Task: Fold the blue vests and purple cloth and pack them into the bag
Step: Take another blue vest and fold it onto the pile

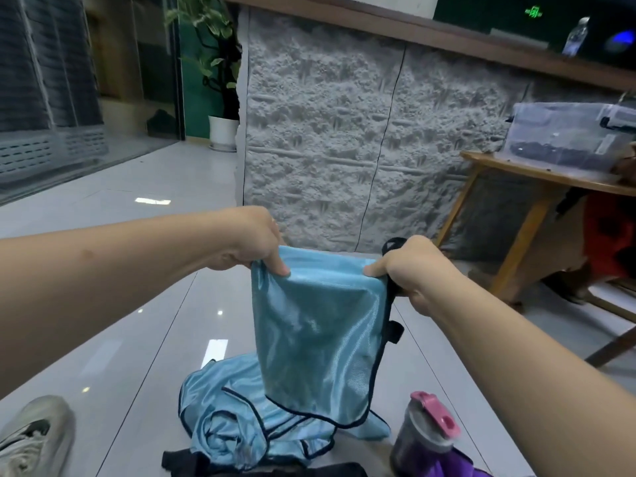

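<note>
A shiny light blue vest [316, 332] with dark trim hangs in the air in front of me. My left hand [251, 242] pinches its upper left corner, and my right hand [413, 270] grips its upper right corner together with a black strap. Beneath it, another blue vest [227, 421] lies crumpled on the tiled floor. A bit of purple cloth [457, 466] shows at the bottom right. A black bag edge [261, 468] lies along the bottom of the view.
A dark bottle with a pink lid [426, 435] stands on the floor at the right. A grey shoe [31, 438] is at the bottom left. A wooden table [537, 187] with a clear plastic box [564, 139] stands at the right. Behind is a textured white wall.
</note>
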